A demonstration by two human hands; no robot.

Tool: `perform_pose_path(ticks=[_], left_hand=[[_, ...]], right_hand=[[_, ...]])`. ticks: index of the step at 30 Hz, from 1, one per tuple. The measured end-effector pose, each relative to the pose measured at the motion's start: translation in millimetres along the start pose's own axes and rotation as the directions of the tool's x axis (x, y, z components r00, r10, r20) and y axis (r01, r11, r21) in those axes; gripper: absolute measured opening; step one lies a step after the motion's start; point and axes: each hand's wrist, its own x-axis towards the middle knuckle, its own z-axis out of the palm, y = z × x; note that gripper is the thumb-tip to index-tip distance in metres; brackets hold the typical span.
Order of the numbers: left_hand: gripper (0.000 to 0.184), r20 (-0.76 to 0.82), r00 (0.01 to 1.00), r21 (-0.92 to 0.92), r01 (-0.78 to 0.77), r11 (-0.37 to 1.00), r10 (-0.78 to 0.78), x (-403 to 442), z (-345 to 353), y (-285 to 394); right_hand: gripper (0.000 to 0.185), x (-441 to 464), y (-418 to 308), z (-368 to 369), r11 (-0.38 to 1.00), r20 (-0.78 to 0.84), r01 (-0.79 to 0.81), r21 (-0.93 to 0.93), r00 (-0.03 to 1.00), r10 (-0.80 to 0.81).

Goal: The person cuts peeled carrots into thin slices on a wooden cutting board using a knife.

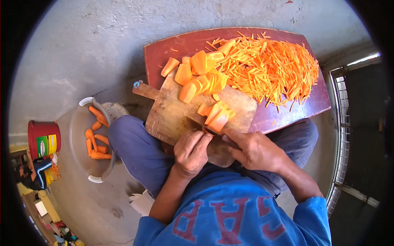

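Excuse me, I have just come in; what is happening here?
A person's left hand and right hand work close beside carrot slices on a board; the right seems to grip a knife, mostly hidden. Chunks lie at the board's far edge. A heap of thin strips covers much of the table, and unsliced carrots sit in a basin at the left.

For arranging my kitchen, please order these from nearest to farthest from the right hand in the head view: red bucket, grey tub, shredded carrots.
1. Shredded carrots, ahead of the right hand.
2. Grey tub, to the left.
3. Red bucket, beyond the tub.
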Motion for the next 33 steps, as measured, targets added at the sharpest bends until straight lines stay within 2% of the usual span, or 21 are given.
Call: perform_pose_path(ticks=[3, 6, 9, 16, 33], left_hand=[[0.031, -0.003, 1.000, -0.010, 0.012, 1.000, -0.012, -4, -2, 1], [0.031, -0.001, 1.000, 0.006, 0.012, 1.000, -0.012, -6, -2, -2], [0.030, 0.002, 0.999, 0.022, 0.032, 0.999, -0.032, -5, -5, 0], [0.029, -0.008, 1.000, 0.043, -0.006, 0.999, 0.006, -3, -4, 0], [0.032, 0.007, 0.999, 0.052, -0.047, 0.998, 0.047, -4, -6, -3]], right_hand=[[0.047, -2, -1, -6, 0.998, 0.031, -0.057, 0.012, 0.998, 0.057], [0.046, -8, -29, -27, 0.978, 0.059, -0.172, 0.120, 0.984, 0.166], [0.045, -21, -35, -31, 0.986, -0.017, -0.110, 0.125, 0.993, 0.113], [0.051, -35, -39, -35, 0.986, 0.047, -0.124, 0.112, 0.992, 0.119], [0.051, -34, -46, -36, 0.990, 0.060, -0.131, 0.044, 0.990, 0.128]])
